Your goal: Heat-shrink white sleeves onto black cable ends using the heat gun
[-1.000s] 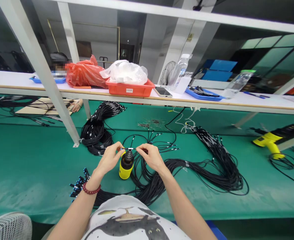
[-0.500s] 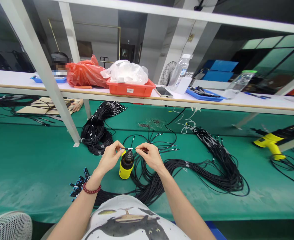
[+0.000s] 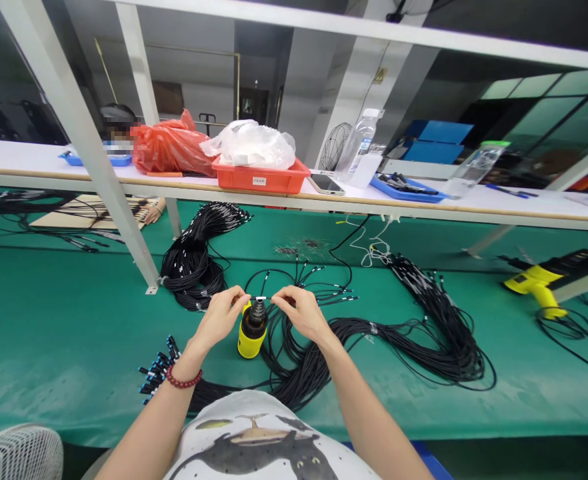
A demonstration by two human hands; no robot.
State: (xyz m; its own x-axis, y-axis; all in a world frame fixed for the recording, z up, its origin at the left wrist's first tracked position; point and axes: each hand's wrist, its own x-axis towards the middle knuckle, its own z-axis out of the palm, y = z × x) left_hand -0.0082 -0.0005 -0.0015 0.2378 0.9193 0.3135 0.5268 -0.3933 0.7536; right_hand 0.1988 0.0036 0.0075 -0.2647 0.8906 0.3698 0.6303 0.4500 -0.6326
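a white fan grille (image 3: 17, 453) at seven o'clock is cut off by the frame's corner. further back at ten o'clock, a co-worker's hand (image 3: 151, 213) rests on the far bench behind the slanted white post (image 3: 81, 147), the rest of that person mostly hidden and too blurred to read. a tight black cable bundle (image 3: 194, 257) lies just right of the post's foot.

now the person's own left hand (image 3: 219, 319), red bead bracelet (image 3: 181, 381) at the wrist: thumb and forefinger pinched shut on the near end of a thin black cable (image 3: 294, 303). the cable's short white sleeve (image 3: 261, 298) shows in the gap between the two hands, directly above the dark nozzle of the yellow tool (image 3: 251, 330) standing upright on the mat at dead centre. whether sleeve and nozzle touch, i cannot tell. right hand (image 3: 299, 313), at one o'clock of the tool, fingertips closed on the same cable just right of the sleeve; its palm hides where the cable runs on.

beneath and right, a big loose cable coil (image 3: 414, 333) sprawls over the green mat (image 3: 74, 333), blue-tipped ends (image 3: 157, 370) fanning at eight o'clock. a yellow power tool (image 3: 544, 283) lies at three o'clock, partly behind a bench leg.

overhead at twelve o'clock, a white shelf (image 3: 499, 200) carries an orange bag (image 3: 171, 150), an orange tray (image 3: 259, 177) heaped with clear plastic, a phone (image 3: 327, 183), a water bottle (image 3: 361, 143) and a blue tray (image 3: 409, 187). the room behind is dim, details hard to make out.
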